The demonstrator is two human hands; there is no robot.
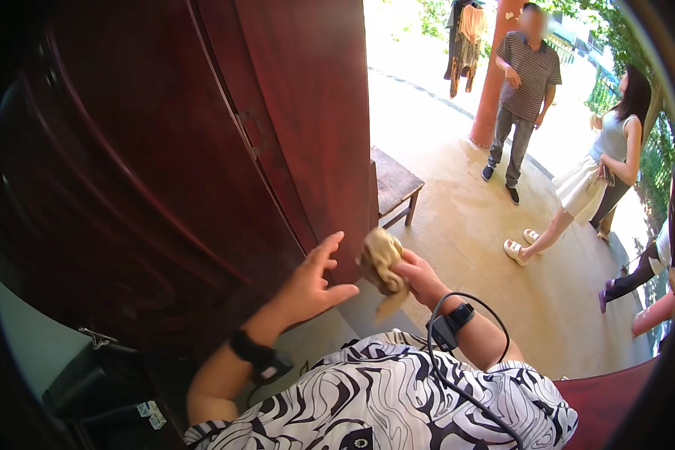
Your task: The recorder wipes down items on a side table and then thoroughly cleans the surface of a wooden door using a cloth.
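A crumpled tan cloth (pixel 383 250) is bunched in my right hand (pixel 422 275), with one end hanging down. It is held just in front of the edge of a dark red wooden door frame (pixel 309 112). My left hand (pixel 315 281) holds nothing, its thumb and fingers spread apart. That hand is near the lower part of the dark red wooden door leaf (pixel 146 169), though I cannot tell whether it touches the wood. Black bands with small devices circle both my wrists, and a black cable loops by the right forearm.
Beyond the doorway, a wooden stool (pixel 396 183) stands close to the frame. Several people stand outside on the concrete floor (pixel 461 247), near a red pillar (pixel 495 84) and hanging clothes (pixel 466 45). Dark objects and small boxes (pixel 152 414) lie at lower left.
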